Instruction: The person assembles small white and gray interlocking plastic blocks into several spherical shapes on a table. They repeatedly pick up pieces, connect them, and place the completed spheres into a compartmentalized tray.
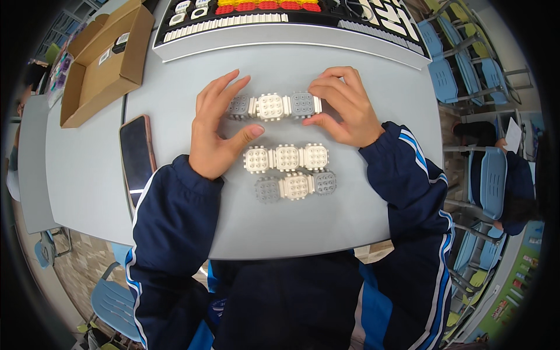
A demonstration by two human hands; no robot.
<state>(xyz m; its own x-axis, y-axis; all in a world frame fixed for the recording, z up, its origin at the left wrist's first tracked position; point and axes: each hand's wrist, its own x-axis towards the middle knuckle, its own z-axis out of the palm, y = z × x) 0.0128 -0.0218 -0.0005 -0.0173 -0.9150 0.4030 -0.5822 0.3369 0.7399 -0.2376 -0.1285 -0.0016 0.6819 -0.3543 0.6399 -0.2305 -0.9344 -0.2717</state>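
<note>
Three short rows of studded building blocks are on the grey table (361, 216). The far row (270, 107) has a white block between two grey ones, with white connectors at the joints and right end. My right hand (347, 108) pinches that row's right end between thumb and fingers. Around its left grey block, my left hand (219, 128) is spread, thumb and fingers apart; whether a finger touches the block is unclear. Nearer me lies a row of all-white blocks (287, 157). Close below it sits another grey-white-grey row (296, 185).
A large tray (291, 52) of sorted parts stands at the table's far side. To the left are an open cardboard box (96, 108) and a phone (137, 153) lying flat. Blue chairs (487, 175) and a seated person (516, 186) are off to the right.
</note>
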